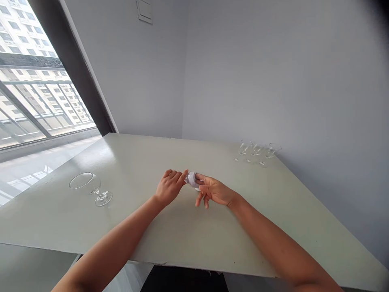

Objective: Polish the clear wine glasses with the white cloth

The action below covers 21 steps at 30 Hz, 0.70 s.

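Near the middle of the pale table [136, 162], a small clear glass [192, 179] lies sideways between my hands. My left hand [172, 186] is closed on the stem end of this glass. Two or so fingers of my right hand [214, 192] reach into the bowl, where a whitish cloth [192, 179] shows; the other fingers hang loosely below. Much of the cloth is hidden by the glass and fingers.
A larger stemmed glass [103, 198] lies on its side at the left. Several small stemmed glasses [257, 150] stand in a row at the back right, near the wall [273, 81]. A window [39, 73] is at the far left.
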{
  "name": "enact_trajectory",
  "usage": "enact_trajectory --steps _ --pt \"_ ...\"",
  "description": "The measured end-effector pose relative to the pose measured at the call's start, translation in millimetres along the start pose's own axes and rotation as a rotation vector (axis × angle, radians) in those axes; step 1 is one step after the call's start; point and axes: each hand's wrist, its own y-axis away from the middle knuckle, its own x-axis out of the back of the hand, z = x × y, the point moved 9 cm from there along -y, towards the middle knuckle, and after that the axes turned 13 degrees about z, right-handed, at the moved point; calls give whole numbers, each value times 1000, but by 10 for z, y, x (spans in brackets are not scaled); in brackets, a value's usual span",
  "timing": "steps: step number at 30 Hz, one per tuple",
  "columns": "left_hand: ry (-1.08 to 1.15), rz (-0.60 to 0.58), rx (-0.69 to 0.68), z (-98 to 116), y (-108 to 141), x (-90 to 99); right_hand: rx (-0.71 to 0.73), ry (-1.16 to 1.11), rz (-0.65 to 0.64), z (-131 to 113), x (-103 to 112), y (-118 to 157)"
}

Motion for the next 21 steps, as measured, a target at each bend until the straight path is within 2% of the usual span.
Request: enact_trajectory --steps 3,5,7,9,11,12,13,14,16,18,21 --pt "35 -15 11 -36 -17 7 37 149 -7 8 -24 19" --pt "98 -71 47 -78 -20 -15 52 388 13 26 6 39" --pt "228 -194 104 -104 4 -90 111 683 91 -6 95 47" --pt "393 -395 161 -80 83 -217 197 904 157 -57 158 47" --pt "524 -603 208 -27 199 -331 245 957 155 -41 165 30" --pt "544 -661 230 -19 239 -362 240 921 145 -3 169 11" --pt "526 -669 245 -34 248 -372 214 853 152 46 188 -15" --pt "474 -624 248 -65 224 -358 174 763 175 102 220 -45" --pt "310 -433 205 -132 114 -260 75 546 231 225 279 -103" --pt "166 -226 109 -133 18 -118 10 303 250 307 275 -139" --pt "48 -43 -43 -78 -30 31 -22 -46 219 299 190 -137"
